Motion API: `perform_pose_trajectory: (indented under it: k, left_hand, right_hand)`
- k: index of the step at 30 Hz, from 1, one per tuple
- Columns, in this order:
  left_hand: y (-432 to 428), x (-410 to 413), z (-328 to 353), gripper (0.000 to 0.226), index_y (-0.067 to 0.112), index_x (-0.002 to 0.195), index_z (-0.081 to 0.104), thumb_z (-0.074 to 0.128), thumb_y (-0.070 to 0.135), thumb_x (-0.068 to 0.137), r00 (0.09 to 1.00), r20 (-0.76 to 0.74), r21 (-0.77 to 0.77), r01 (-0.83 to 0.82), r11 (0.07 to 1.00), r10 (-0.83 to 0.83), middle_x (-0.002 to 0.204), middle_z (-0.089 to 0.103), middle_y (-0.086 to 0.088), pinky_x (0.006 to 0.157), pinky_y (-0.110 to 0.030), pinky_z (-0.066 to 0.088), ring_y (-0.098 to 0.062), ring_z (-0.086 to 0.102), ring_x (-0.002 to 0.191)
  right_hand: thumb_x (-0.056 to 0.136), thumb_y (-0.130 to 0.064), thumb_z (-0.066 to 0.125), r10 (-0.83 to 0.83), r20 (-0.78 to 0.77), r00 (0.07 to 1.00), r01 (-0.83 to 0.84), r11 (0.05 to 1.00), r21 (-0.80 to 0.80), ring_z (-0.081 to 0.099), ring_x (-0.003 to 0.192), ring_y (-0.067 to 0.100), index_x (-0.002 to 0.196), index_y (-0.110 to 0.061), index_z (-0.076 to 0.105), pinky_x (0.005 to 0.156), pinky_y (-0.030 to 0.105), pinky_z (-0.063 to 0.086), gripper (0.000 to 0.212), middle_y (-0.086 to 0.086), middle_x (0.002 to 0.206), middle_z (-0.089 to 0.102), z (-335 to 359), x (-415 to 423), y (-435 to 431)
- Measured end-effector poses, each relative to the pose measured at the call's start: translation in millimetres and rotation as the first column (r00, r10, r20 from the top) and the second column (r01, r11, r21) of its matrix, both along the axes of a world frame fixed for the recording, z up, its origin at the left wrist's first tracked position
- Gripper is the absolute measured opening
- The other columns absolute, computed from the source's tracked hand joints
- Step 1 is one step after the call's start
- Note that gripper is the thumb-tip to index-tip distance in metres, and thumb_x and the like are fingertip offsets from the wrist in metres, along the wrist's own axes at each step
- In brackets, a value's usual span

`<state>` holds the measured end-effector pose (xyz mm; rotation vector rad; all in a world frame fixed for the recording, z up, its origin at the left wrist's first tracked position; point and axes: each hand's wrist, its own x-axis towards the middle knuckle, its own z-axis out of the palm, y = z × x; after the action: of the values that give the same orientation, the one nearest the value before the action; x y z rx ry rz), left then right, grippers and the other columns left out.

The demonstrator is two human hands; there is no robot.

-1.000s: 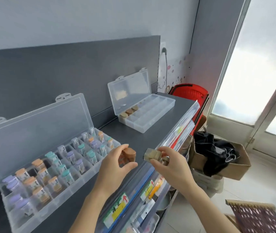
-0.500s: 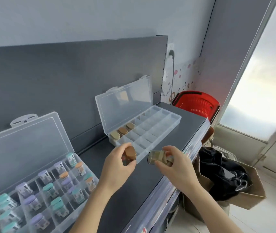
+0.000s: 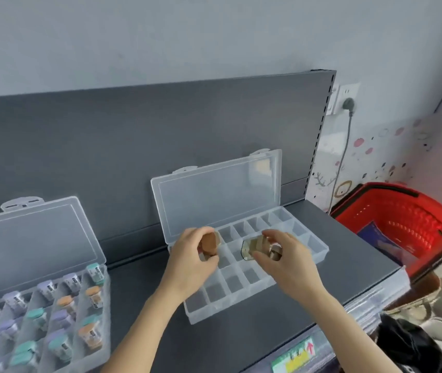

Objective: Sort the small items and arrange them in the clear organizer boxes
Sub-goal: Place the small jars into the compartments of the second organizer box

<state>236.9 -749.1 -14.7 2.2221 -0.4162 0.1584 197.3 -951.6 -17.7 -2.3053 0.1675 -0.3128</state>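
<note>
Left grip (image 3: 190,261), brown-capped jar (image 3: 209,242): you have carried it from the shelf's (image 3: 349,265) front edge to above the organizer box (image 3: 319,251), rear-left cells. Right grip (image 3: 285,261), tan jar (image 3: 252,247): likewise moved, now above its middle cells.

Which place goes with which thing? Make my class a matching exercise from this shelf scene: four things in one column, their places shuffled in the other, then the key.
Things
1. brown-capped jar
2. olive-capped jar
3. red basket
4. plug

Places
a. in the wall socket
b. held in the right hand
c. past the right end of the shelf
d. held in the left hand

Pairs: 1-d, 2-b, 3-c, 4-a
</note>
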Motion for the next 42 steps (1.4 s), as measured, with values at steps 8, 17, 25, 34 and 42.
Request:
perform_pose_trajectory:
  k: [8,17,25,34,42]
  left_hand:
    - [-38,27,3,0.048,0.029,0.122,0.055,0.075,0.022,0.078,0.991,-0.028,0.114,-0.124,0.986,0.128,0.116,0.054,0.014,0.09,-0.023,0.045,-0.007,0.052,0.104]
    - [-54,63,-8,0.05,0.022,0.128,0.051,0.067,0.009,0.082,0.992,-0.002,0.219,-0.125,0.968,0.129,0.128,0.052,0.004,0.091,-0.023,0.042,-0.016,0.051,0.112]
    - [-63,84,-16,0.049,0.018,0.123,0.054,0.076,0.023,0.079,0.99,-0.065,0.335,-0.093,0.938,0.121,0.122,0.049,0.001,0.091,-0.03,0.044,-0.018,0.051,0.106]
    - [-69,82,-29,0.051,0.02,0.127,0.056,0.074,0.029,0.08,0.976,-0.111,0.418,-0.124,0.9,0.186,0.121,0.054,0.001,0.089,-0.031,0.045,-0.018,0.049,0.109]
    - [-72,75,-31,0.051,0.021,0.14,0.045,0.059,0.028,0.091,0.978,-0.085,0.492,-0.124,0.862,0.189,0.138,0.051,0.001,0.101,-0.033,0.037,-0.023,0.041,0.125]
  right_hand:
    - [0.08,-0.035,0.07,0.158,-0.026,0.987,-0.159,0.986,-0.058,0.055,0.079,0.005,0.119,-0.03,0.058,0.07,0.021,0.046,0.042,-0.017,0.101,0.057,5,48,-38]
    - [0.078,-0.035,0.071,0.14,-0.011,0.99,-0.14,0.986,-0.085,0.059,0.082,0.012,0.117,-0.025,0.059,0.073,0.025,0.049,0.042,-0.011,0.106,0.059,5,72,-47]
    - [0.079,-0.033,0.071,0.147,0.031,0.989,-0.143,0.984,-0.105,0.057,0.088,0.014,0.118,-0.023,0.059,0.075,0.027,0.049,0.042,-0.007,0.108,0.06,3,89,-52]
    - [0.079,-0.037,0.07,0.256,0.016,0.967,-0.25,0.955,-0.159,0.058,0.086,0.016,0.119,-0.024,0.058,0.075,0.028,0.05,0.045,-0.006,0.109,0.061,-3,111,-63]
    - [0.08,-0.031,0.067,0.368,-0.013,0.93,-0.36,0.899,-0.249,0.06,0.084,0.022,0.114,-0.02,0.06,0.072,0.034,0.053,0.036,-0.001,0.105,0.061,-5,129,-61]
